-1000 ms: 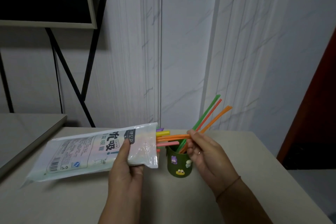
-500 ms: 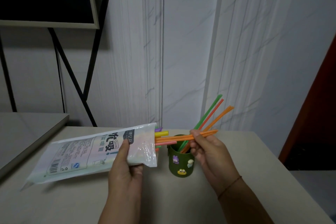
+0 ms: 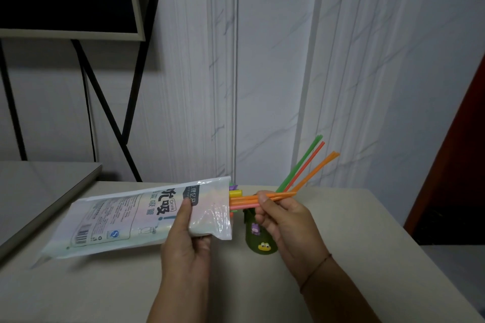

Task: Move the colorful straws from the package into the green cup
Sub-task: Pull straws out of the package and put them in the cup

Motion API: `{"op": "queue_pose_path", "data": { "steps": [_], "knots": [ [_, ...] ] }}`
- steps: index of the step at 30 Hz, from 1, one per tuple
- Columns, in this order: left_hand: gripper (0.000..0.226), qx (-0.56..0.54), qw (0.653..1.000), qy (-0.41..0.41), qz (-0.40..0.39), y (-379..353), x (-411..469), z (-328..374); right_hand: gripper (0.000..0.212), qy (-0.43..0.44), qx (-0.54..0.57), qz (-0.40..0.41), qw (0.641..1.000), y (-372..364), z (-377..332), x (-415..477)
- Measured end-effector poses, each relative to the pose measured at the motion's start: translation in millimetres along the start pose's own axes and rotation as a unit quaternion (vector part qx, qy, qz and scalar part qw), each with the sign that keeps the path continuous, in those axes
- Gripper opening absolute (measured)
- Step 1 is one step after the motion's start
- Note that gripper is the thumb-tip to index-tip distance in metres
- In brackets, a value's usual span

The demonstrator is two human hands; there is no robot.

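Right hand (image 3: 286, 223) pinches orange straws (image 3: 246, 200), now further out of bag (image 3: 118, 220) than second ago (tails inside yet). Left hand (image 3: 189, 241) grips bag, mouth near cup (image 3: 258, 241). Three straws (image 3: 304, 165) stand in cup; I judge transfer barely begun.

You are wearing a thin dark cord bracelet (image 3: 316, 269) just behind your right hand (image 3: 283, 223); both forearms are showing bare.

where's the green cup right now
Head view, right of centre: the dark green cup with cartoon stickers stands on the beige table, below the open end of the white straw package and partly behind the right hand, which pinches orange straws.
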State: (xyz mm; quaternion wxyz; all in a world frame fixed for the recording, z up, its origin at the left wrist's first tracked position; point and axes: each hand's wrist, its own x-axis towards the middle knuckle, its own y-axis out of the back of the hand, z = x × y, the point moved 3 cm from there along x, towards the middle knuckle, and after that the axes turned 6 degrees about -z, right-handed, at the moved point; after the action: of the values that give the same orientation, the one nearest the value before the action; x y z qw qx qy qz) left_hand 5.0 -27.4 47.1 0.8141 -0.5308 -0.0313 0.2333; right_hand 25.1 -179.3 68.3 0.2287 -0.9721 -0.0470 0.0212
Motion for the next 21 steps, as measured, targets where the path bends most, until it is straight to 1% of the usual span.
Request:
{"op": "queue_pose_path", "data": {
  "steps": [3, 6, 8, 12, 15, 17, 21],
  "knots": [
    [0.041, -0.012, 1.000, -0.002, 0.005, 2, 2, 5, 0.008, 0.011, 0.049, 0.002, 0.999, 11, -9, 2],
    [0.044, -0.019, 1.000, -0.004, 0.000, 4, 4, 7, 0.011, 0.009, 0.117, -0.014, 0.993, 17, -14, 4],
    [0.047, -0.024, 1.000, -0.002, -0.004, 4, 4, 7, 0.010, 0.009, 0.128, -0.014, 0.992, 20, -17, 4],
    [0.049, -0.029, 1.000, 0.001, 0.009, 4, 3, 4, 0.010, 0.008, 0.113, -0.005, 0.994, 20, -18, 4],
    [0.046, -0.020, 1.000, 0.004, 0.013, 4, 2, 1, 0.013, 0.002, 0.084, -0.024, 0.996, 10, -13, 3],
    [0.045, -0.010, 1.000, 0.006, 0.007, 2, 1, -2, 0.007, 0.010, 0.054, -0.036, 0.998, 3, -8, 2],
    [0.047, -0.007, 1.000, 0.006, 0.006, 1, 1, -3, 0.004, 0.026, 0.033, -0.016, 0.999, -2, -3, 0]
  ]
}}
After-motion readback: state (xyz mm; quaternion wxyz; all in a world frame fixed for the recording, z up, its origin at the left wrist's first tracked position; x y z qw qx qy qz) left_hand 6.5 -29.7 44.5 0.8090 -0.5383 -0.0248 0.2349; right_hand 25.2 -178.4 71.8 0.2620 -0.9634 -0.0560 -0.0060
